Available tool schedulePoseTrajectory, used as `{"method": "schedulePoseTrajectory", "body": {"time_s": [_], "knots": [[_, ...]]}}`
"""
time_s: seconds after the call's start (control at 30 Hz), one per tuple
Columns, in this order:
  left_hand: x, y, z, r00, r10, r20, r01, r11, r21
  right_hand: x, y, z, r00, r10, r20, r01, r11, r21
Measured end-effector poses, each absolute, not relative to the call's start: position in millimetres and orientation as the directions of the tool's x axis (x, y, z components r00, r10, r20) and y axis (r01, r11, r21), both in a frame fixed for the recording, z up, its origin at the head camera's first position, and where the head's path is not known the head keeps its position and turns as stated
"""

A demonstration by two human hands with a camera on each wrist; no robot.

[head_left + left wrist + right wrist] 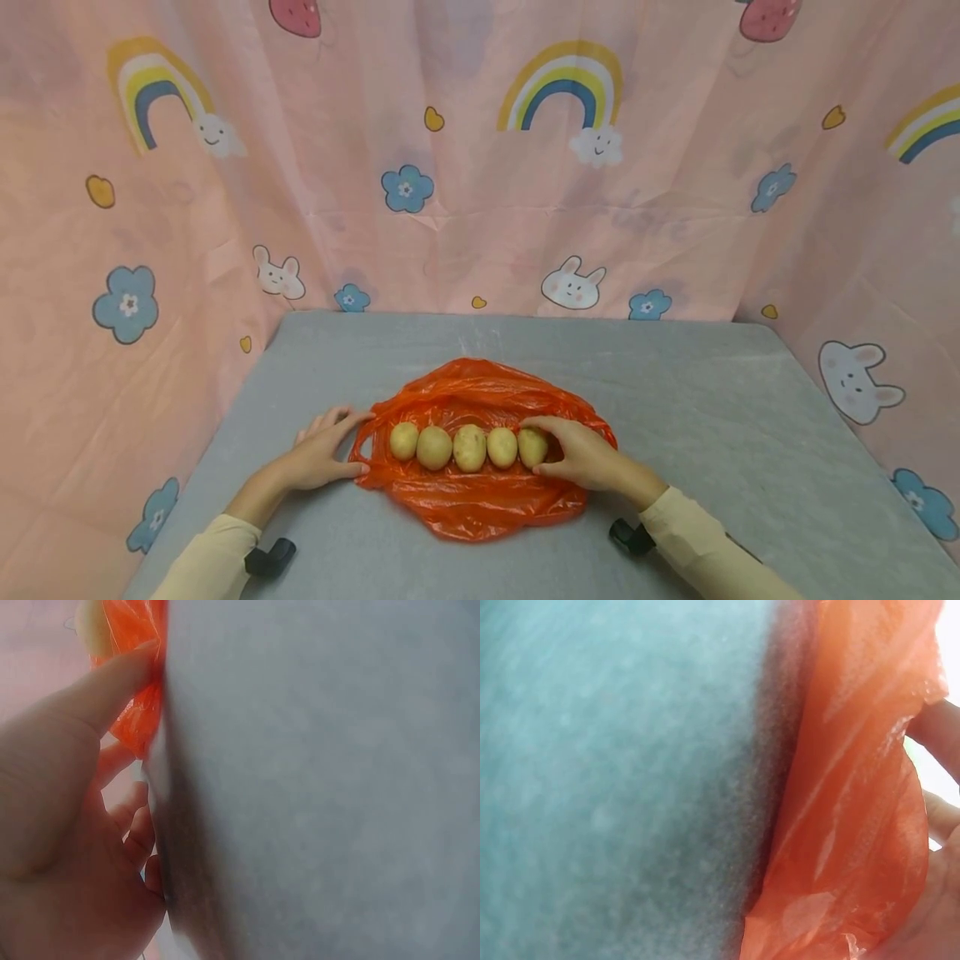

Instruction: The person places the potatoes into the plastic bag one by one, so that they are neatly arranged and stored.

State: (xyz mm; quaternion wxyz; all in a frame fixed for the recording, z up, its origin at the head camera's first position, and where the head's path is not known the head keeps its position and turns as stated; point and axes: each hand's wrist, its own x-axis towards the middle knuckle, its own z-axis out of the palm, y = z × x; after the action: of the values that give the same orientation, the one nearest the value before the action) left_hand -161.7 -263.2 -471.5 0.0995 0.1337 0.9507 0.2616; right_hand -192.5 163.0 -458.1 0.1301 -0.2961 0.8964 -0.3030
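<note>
On the table lies a spread orange-red plastic bag with several potatoes in a row on it. My right hand reaches over the bag's right side and holds the rightmost potato between thumb and fingers. At the bag's left end, my left hand touches the edge with its thumb and forefinger spread apart. In the left wrist view, the left thumb rests against the bag. The right wrist view has bag plastic covering much of the right hand; the held potato is hidden there.
The grey table extends around the bag on every side. A pink curtain with rainbows, rabbits and flowers hangs behind and along both sides. Dark wrist devices sit beside both sleeves.
</note>
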Motion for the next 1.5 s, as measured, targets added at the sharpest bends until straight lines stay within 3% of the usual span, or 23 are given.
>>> {"method": "schedulePoseTrajectory", "body": {"time_s": [0.73,1.1,1.5], "knots": [[-161,-265,-475,-0.941,0.332,-0.069,0.245,0.807,0.538,-190,165,-460,-0.779,-0.626,-0.043,-0.48,0.638,-0.602],[-163,-263,-471,-0.94,0.318,-0.127,0.211,0.831,0.515,-190,166,-453,-0.755,-0.651,-0.08,-0.483,0.635,-0.603],[-160,-264,-474,-0.951,0.296,-0.094,0.21,0.834,0.51,-188,168,-448,-0.777,-0.622,-0.092,-0.442,0.644,-0.625]]}}
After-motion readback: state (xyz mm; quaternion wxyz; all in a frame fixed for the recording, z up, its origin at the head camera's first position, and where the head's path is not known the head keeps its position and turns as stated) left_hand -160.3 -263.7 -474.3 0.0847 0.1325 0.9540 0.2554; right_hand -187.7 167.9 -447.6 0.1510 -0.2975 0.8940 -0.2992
